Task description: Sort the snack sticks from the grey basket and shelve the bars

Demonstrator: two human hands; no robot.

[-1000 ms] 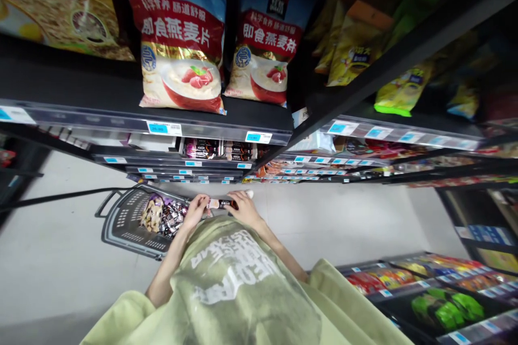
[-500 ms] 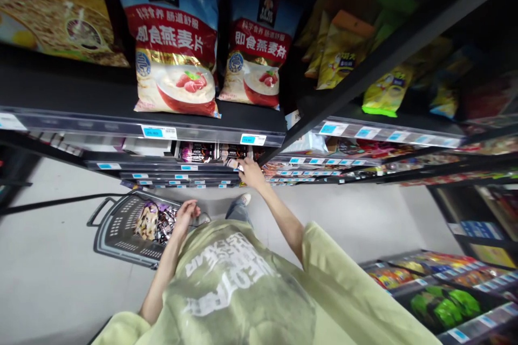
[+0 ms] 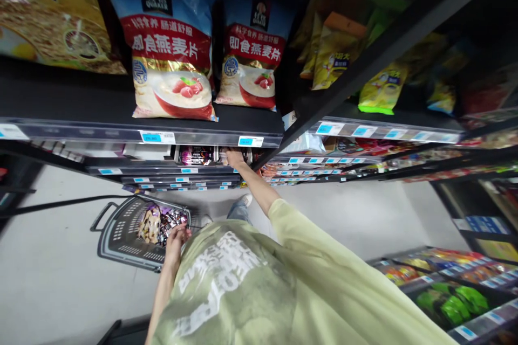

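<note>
My right hand reaches into a lower shelf, among small dark packages at its right end. Its fingertips are hidden there, so whether they grip a package I cannot tell. Just left of it stands a box of dark purple-pink packets. Over the right rim of a grey shopping basket hovers my left hand, its fingers loosely bent and nothing seen in them. Inside the basket lie a tan-and-purple bag and several shiny dark wrapped packets.
Above the right hand, a shelf edge carries oatmeal bags. A black slanted post divides this rack from yellow snack bags. Grey floor lies below. At lower right stands a display with green packs.
My right hand has moved forward and slightly left, deeper into the shelf. My left hand has dropped back toward my body and left, beside the basket's rim. The view has shifted slightly.
</note>
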